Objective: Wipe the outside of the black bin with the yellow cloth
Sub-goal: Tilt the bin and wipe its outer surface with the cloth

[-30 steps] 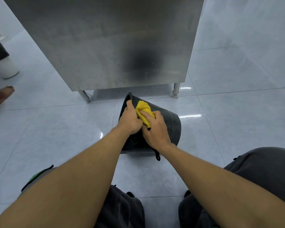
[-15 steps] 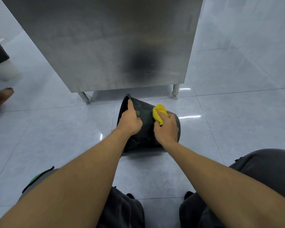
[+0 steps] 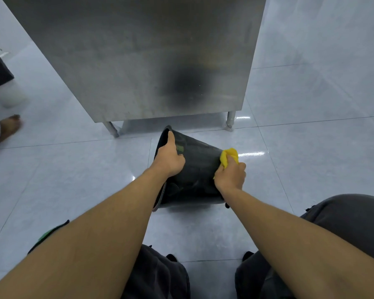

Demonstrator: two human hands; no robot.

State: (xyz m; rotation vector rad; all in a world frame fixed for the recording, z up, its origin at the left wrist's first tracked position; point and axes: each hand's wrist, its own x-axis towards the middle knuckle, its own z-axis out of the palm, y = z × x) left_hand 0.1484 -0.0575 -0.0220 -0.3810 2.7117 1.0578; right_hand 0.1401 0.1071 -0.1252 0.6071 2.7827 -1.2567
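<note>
The black bin (image 3: pixel 198 169) lies tipped on its side on the pale tiled floor, its open rim facing left and its base to the right. My left hand (image 3: pixel 168 157) grips the rim at the bin's left end, thumb stretched along the edge. My right hand (image 3: pixel 230 174) is closed on the bunched yellow cloth (image 3: pixel 228 156) and presses it against the bin's wall near the base end. Part of the cloth is hidden inside my fist.
A stainless steel cabinet (image 3: pixel 138 57) on short legs (image 3: pixel 230 121) stands directly behind the bin. Another person's bare foot (image 3: pixel 8 128) and a white container (image 3: pixel 11 96) are at the far left. My knees in dark trousers (image 3: pixel 343 223) frame the bottom.
My right hand has slid the yellow cloth along the bin's wall from near the rim rightward to the base end. My left hand has kept its hold on the rim.
</note>
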